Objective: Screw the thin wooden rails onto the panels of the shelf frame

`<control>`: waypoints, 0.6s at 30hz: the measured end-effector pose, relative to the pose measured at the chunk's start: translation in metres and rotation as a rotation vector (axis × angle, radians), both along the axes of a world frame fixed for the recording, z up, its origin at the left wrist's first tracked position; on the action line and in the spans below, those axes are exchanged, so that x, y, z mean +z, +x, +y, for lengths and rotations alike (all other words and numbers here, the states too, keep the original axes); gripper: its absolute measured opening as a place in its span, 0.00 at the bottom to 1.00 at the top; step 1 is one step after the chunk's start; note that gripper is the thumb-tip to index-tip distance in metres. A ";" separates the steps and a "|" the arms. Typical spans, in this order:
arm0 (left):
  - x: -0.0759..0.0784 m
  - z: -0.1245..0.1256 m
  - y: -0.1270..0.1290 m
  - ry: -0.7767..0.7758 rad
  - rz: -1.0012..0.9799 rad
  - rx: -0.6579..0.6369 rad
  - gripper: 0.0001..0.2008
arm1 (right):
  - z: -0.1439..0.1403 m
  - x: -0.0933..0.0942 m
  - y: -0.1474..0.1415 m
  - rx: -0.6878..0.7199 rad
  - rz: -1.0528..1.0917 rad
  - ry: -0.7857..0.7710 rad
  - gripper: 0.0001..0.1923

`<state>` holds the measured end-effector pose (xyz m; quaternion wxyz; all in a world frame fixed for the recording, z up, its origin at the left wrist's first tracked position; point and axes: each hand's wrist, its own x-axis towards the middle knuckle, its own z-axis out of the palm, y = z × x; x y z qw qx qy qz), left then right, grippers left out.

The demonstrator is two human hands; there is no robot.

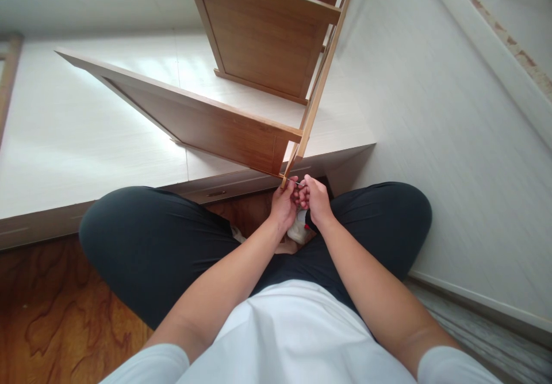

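Observation:
A wooden shelf unit with several brown panels stands on a pale ledge, one long rail running down toward me. Its nearest panel slants out to the left. At the lower end of that rail, my left hand is closed, thumb and fingers around the wood's tip. Close beside it, my right hand pinches a thin metal tool, which points left at the rail end. The tool looks like a hex key, but most of it is hidden by the fingers. The two hands nearly touch.
The pale ledge spans the left, with a drawer front below it. A light wall panel rises close on the right. My bent knees flank the hands above a wooden floor. Another wooden piece stands far left.

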<state>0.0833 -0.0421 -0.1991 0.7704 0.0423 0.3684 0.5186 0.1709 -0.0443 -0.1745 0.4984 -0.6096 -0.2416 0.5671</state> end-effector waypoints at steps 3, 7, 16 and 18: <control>0.003 0.000 0.000 -0.008 -0.002 0.004 0.17 | -0.001 -0.002 0.001 0.011 -0.025 0.013 0.21; 0.006 0.001 0.001 -0.038 0.002 0.004 0.15 | -0.002 -0.003 0.001 0.009 -0.051 0.014 0.24; 0.005 0.000 0.001 -0.039 0.011 -0.010 0.18 | 0.001 0.000 0.002 -0.011 0.112 -0.065 0.24; 0.006 0.000 0.000 -0.036 0.019 -0.010 0.19 | 0.003 0.002 0.004 0.008 0.233 -0.131 0.22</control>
